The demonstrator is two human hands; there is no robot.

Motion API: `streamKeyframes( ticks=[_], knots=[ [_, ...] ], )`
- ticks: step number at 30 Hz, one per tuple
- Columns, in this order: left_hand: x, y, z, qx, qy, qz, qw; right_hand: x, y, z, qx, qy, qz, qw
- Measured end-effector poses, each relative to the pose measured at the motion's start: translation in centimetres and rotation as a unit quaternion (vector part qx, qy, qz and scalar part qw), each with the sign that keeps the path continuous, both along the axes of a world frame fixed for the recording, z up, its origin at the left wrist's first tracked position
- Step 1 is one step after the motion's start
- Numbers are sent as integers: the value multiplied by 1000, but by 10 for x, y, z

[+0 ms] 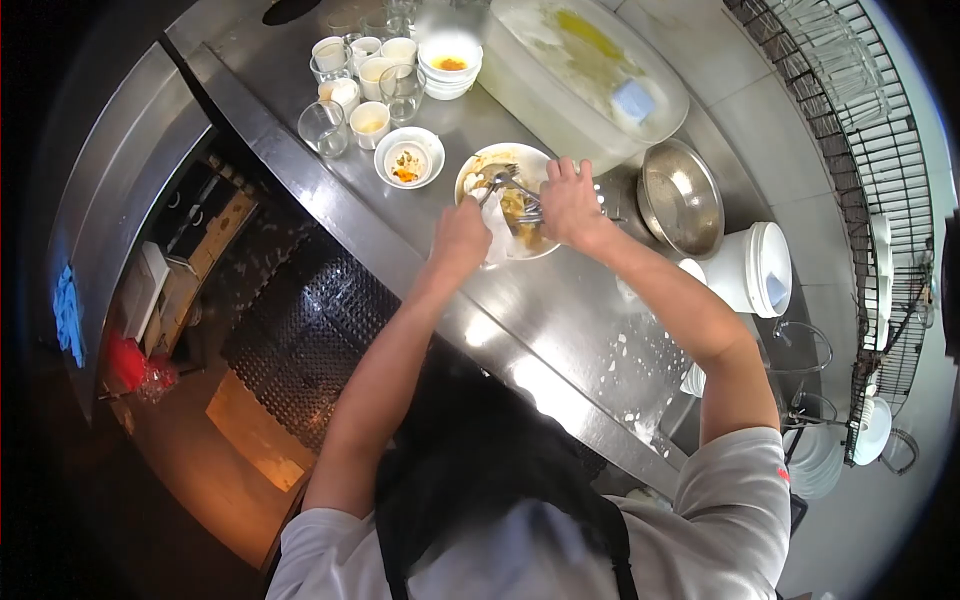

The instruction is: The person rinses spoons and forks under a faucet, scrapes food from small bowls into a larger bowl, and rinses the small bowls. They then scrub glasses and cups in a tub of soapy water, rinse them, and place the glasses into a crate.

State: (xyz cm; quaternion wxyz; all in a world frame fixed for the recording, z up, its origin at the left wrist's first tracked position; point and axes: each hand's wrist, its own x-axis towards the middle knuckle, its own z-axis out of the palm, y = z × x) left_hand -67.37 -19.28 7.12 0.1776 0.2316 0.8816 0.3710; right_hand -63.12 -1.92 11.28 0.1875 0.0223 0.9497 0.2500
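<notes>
A round white bowl (532, 158) with brown and yellow food remains, a crumpled white napkin (497, 232) and several pieces of metal cutlery (527, 213) rests on the steel counter. My left hand (462, 238) is closed at the bowl's near left edge, gripping a utensil whose far end lies over the food. At the right rim my right hand (572, 205) has its fingers bent over cutlery handles. To the left of the bowl is a smaller white bowl (432, 147) holding orange and brown scraps.
Used cups (370, 122) and glasses (323, 128) crowd the back left, beside stacked bowls (448, 85). Behind my hands stands a large tub (540, 105) of cloudy water with a blue sponge (633, 101). A metal bowl (682, 198) and white bucket (735, 270) are on the right.
</notes>
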Motion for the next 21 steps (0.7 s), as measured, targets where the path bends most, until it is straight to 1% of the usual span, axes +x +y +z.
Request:
streamKeyframes(
  ticks=[2, 6, 8, 11, 14, 17, 21],
  knots=[
    [1, 1, -1, 10, 2, 5, 1000, 2, -3, 2, -22, -52, -23, 998],
    [6, 5, 10, 5, 17, -4, 1000, 6, 2, 3, -96, -81, -41, 991],
    [7, 10, 15, -35, 13, -29, 999, 5, 5, 1, -117, -99, -28, 988],
    [6, 18, 20, -60, 23, -43, 997, 2, 9, 11, -100, -116, -19, 988],
    [4, 25, 20, -63, 62, -49, 995, -4, -4, 50, -55, -159, -29, 985],
    [-1, 30, 28, -82, 78, -66, 991, -5, -5, 76, -20, -152, -29, 988],
    [-18, 33, 49, -128, 43, -84, 987, -9, 6, 85, -39, -194, -109, 974]
  ],
)
